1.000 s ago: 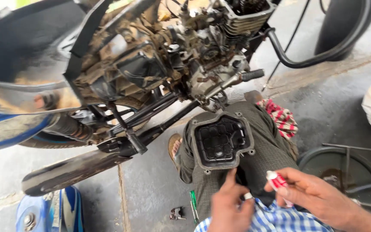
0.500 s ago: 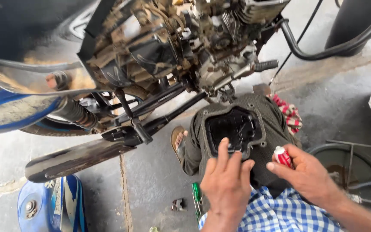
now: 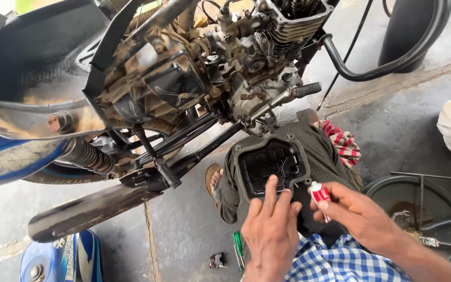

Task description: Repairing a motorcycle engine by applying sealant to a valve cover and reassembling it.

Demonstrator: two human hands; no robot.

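Observation:
A dark engine cover [image 3: 270,165] lies hollow side up on my lap. My left hand [image 3: 270,230] rests on its near edge, fingers spread and flat, holding it down. My right hand [image 3: 358,214] is just right of the cover and pinches a small red-and-white tube [image 3: 320,193], nozzle end toward the cover's right rim. Above them stands a motorcycle engine [image 3: 246,57] with its cylinder head uncovered.
The exhaust pipe [image 3: 87,209] and footpeg [image 3: 167,175] run at left. A blue fuel tank [image 3: 61,258] lies bottom left. A green screwdriver [image 3: 239,248] and small metal part [image 3: 217,259] lie on the concrete. A round oil pan [image 3: 416,201] with tools sits right, a red checked cloth [image 3: 340,143] by my knee.
My left hand moved from beside the tube up onto the cover's near edge and spread flat. My right hand with the tube shifted slightly right and closer to the cover's rim.

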